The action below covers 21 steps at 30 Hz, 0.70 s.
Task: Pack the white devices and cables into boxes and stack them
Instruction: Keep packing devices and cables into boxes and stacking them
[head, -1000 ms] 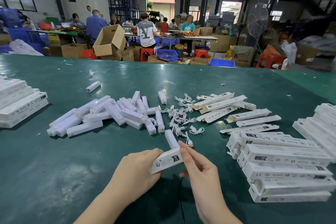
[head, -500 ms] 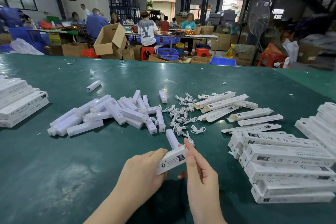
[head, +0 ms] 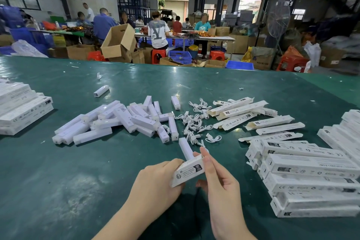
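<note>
I see my left hand (head: 155, 183) and right hand (head: 220, 185) pinching the white box (head: 188, 171) between curled fingers (head: 206, 161), a white device (head: 186, 148) jutting from it above the tabletop (head: 78, 181).

Both your forearms reach in from the near edge and meet low in the middle of the view. Your left hand (head: 157, 179) is curled, fingers wrapped round the near end of the box (head: 188, 171), thumb on top. Your right hand (head: 220, 181) stands upright just right of it, index finger extended along the box's far right corner, the other fingers bent beneath, thumb tucked below.
</note>
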Motion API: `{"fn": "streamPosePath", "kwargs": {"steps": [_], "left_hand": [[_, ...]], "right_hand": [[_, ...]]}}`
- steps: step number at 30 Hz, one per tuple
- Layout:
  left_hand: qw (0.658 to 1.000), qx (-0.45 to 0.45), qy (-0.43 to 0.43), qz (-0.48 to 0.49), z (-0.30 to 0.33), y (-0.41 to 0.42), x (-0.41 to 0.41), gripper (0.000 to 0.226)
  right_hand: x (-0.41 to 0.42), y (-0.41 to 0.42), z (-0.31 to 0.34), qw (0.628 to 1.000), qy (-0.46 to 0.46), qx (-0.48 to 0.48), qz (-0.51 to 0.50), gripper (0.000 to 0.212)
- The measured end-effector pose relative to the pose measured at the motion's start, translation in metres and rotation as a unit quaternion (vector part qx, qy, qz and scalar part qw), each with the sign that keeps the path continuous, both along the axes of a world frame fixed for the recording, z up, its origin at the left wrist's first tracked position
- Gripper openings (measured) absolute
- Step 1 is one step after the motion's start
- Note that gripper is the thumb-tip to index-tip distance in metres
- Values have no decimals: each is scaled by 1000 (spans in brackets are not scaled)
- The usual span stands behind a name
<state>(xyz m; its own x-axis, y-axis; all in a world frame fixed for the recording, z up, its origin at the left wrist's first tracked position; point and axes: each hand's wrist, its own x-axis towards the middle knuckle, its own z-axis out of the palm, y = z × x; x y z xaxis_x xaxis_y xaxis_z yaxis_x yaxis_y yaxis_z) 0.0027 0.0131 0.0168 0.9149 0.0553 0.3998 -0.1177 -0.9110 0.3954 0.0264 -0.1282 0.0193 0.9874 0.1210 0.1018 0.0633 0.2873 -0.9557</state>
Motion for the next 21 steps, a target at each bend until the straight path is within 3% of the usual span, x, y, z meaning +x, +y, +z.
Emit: {"fn": "streamPosePath", "kwargs": {"steps": [11,16,21], "left_hand": [[999,37,-15,9,5,-16,-4,23],[1000,-9,-14,-2,3,-17,-5,32],[1000,-27,-3,-11,1,-10,-4,36]], "right_hand": [[-3,4,0,998,7,41,-42,30],[-8,5,4,997,-39,40,-46,29],[-10,3,5,993,-103,-18,-47,27]]}}
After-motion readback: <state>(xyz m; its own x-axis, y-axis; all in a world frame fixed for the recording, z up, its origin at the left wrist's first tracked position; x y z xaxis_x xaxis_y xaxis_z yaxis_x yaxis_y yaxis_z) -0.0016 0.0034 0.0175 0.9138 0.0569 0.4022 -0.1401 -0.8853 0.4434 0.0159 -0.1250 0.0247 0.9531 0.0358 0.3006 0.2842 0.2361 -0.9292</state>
